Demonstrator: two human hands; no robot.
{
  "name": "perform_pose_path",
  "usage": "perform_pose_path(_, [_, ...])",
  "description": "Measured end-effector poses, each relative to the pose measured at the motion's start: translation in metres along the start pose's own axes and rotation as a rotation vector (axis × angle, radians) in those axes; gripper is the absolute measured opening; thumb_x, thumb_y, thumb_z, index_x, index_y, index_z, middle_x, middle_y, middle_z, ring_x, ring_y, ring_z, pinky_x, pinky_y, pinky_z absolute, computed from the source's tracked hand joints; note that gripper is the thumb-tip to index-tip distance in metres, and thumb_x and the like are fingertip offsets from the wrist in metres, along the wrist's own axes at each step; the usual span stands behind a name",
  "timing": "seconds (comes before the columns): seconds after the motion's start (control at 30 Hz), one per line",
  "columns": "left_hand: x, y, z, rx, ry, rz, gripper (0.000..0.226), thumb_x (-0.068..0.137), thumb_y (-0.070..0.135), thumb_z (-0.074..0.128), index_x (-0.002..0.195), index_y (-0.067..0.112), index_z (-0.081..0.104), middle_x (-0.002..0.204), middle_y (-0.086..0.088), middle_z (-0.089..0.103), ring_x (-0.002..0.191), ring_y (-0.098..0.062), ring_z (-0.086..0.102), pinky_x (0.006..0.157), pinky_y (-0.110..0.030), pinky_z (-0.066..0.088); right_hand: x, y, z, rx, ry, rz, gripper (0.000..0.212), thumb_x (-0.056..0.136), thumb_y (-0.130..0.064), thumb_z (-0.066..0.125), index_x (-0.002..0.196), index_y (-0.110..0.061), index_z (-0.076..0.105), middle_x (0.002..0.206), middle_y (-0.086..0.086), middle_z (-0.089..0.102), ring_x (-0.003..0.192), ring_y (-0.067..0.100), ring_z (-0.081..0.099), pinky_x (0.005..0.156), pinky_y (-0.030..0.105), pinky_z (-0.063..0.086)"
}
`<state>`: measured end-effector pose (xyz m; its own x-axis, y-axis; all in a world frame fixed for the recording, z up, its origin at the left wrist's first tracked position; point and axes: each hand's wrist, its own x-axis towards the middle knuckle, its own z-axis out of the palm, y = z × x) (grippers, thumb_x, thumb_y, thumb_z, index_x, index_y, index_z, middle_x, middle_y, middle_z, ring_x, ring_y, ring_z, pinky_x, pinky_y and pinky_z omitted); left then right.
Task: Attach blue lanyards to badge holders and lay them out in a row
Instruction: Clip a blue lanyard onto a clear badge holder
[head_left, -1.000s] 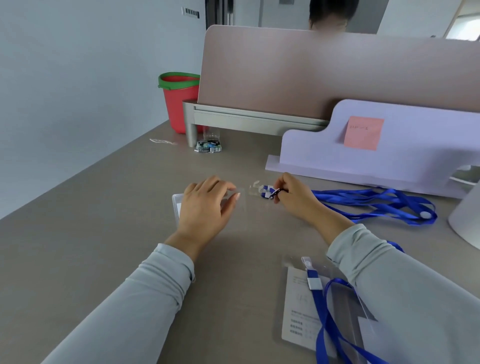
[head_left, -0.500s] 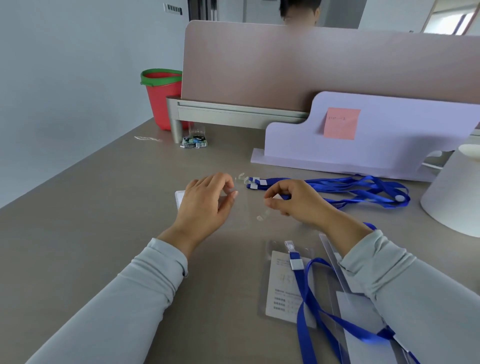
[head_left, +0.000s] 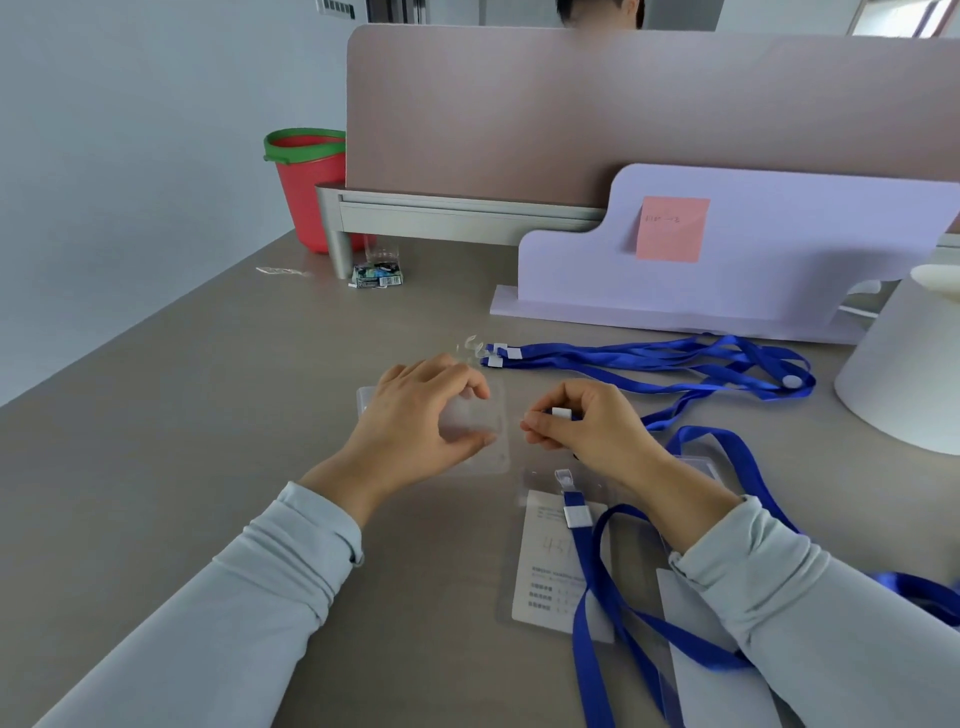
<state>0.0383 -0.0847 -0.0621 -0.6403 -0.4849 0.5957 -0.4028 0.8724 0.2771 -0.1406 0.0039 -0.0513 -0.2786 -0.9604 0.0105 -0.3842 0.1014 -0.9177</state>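
beside the badge holder (head_left: 500, 415) gripped by left fingers (head_left: 467, 387), right fingers (head_left: 540, 427) have brought the pinched lanyard clip (head_left: 561, 414).

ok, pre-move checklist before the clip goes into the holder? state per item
1. Left hand holds the clear badge holder on the desk: ok.
2. Right hand pinches the lanyard clip: ok.
3. Clip through the holder's slot: not ok, the two are apart.
4. Clip open: cannot tell, fingers cover it.
5. Slot edge turned toward the clip: cannot tell, the holder is too transparent.
6. Spare lanyards lie behind, off the holder: ok.
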Motion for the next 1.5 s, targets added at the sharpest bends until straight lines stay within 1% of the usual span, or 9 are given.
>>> perform_pose_path(0.27, [0.001, 0.001, 0.001, 0.002, 0.041, 0.056, 0.028, 0.073, 0.051, 0.056, 0.093, 0.032, 0.05, 0.09, 0.019, 0.046, 0.079, 0.004, 0.041, 0.079, -0.025, 0.031, -0.001, 0.002, -0.001, 0.036, -0.013, -0.059, 0.012, 0.084, -0.012, 0.064, 0.094, -0.019, 0.065, 0.084, -0.005, 0.069, 0.071, 0.003, 0.068, 0.069, 0.014, 0.055])
perform_pose_path(0.37, [0.0, 0.002, 0.001, 0.012, 0.05, 0.072, 0.026, 0.075, 0.047, 0.058, 0.092, 0.028, 0.053, 0.091, 0.02, 0.045, 0.079, 0.002, 0.042, 0.079, -0.025, 0.031, -0.002, 0.003, -0.001, 0.032, -0.027, -0.081, 0.017, 0.084, -0.011, 0.063, 0.1, -0.016, 0.067, 0.083, -0.007, 0.069, 0.071, 0.0, 0.068, 0.069, 0.013, 0.055])
perform_pose_path(0.73, [0.001, -0.001, 0.003, -0.011, 0.046, 0.081, 0.022, 0.078, 0.045, 0.055, 0.092, 0.029, 0.052, 0.092, 0.011, 0.059, 0.081, 0.008, 0.037, 0.077, -0.026, 0.033, -0.001, 0.002, -0.001, -0.02, -0.029, -0.134, 0.013, 0.082, -0.013, 0.067, 0.087, -0.025, 0.068, 0.077, -0.008, 0.069, 0.069, 0.0, 0.067, 0.071, 0.014, 0.055])
perform_pose_path(1.07, [0.009, 0.011, 0.001, 0.013, 0.094, 0.05, 0.027, 0.077, 0.048, 0.057, 0.085, 0.022, 0.055, 0.082, 0.013, 0.055, 0.072, -0.001, 0.043, 0.072, -0.024, 0.032, -0.003, -0.012, -0.019, -0.039, -0.192, -0.129, 0.018, 0.085, -0.005, 0.062, 0.089, -0.022, 0.067, 0.086, -0.006, 0.069, 0.074, 0.003, 0.069, 0.072, 0.016, 0.056])
perform_pose_path(1.17, [0.021, 0.027, 0.002, -0.042, 0.09, -0.025, 0.039, 0.074, 0.048, 0.069, 0.095, 0.017, 0.056, 0.079, 0.014, 0.051, 0.065, -0.002, 0.043, 0.074, -0.014, 0.029, -0.007, -0.018, -0.037, -0.069, -0.152, -0.13, 0.013, 0.083, -0.005, 0.065, 0.091, -0.016, 0.066, 0.087, -0.003, 0.071, 0.076, 0.006, 0.07, 0.072, 0.017, 0.055])
perform_pose_path(1.27, [0.035, 0.044, 0.008, -0.06, 0.022, -0.01, 0.045, 0.073, 0.044, 0.072, 0.106, 0.016, 0.06, 0.075, 0.016, 0.047, 0.065, -0.003, 0.044, 0.075, -0.022, 0.03, -0.019, -0.019, -0.059, -0.123, -0.093, -0.13, 0.013, 0.082, -0.005, 0.067, 0.092, -0.013, 0.062, 0.085, -0.003, 0.073, 0.079, 0.006, 0.071, 0.073, 0.013, 0.054])
perform_pose_path(1.37, [0.048, 0.062, 0.02, -0.08, -0.074, 0.049, 0.029, 0.071, 0.048, 0.072, 0.083, 0.027, 0.057, 0.064, 0.022, 0.038, 0.057, -0.002, 0.039, 0.069, -0.023, 0.03, -0.038, -0.012, -0.079, -0.181, -0.043, -0.136, 0.015, 0.082, -0.003, 0.066, 0.092, -0.013, 0.062, 0.085, -0.005, 0.072, 0.08, 0.002, 0.07, 0.075, 0.011, 0.053])
perform_pose_path(1.43, [0.054, 0.077, 0.026, -0.104, -0.135, 0.057, 0.035, 0.069, 0.05, 0.073, 0.069, 0.037, 0.041, 0.057, 0.016, 0.038, 0.052, -0.002, 0.039, 0.06, -0.019, 0.027, -0.052, -0.005, -0.09, -0.189, -0.005, -0.131, 0.015, 0.082, -0.002, 0.066, 0.091, -0.014, 0.062, 0.084, -0.006, 0.072, 0.077, -0.002, 0.068, 0.074, 0.008, 0.05])
perform_pose_path(1.5, [0.059, 0.092, 0.031, -0.119, -0.169, 0.052, 0.037, 0.068, 0.049, 0.074, 0.067, 0.036, 0.04, 0.055, 0.014, 0.04, 0.051, -0.002, 0.039, 0.057, -0.016, 0.026, -0.065, 0.003, -0.1, -0.198, 0.036, -0.124, 0.016, 0.083, -0.004, 0.066, 0.092, -0.017, 0.063, 0.086, -0.005, 0.072, 0.077, -0.001, 0.068, 0.076, 0.01, 0.05])
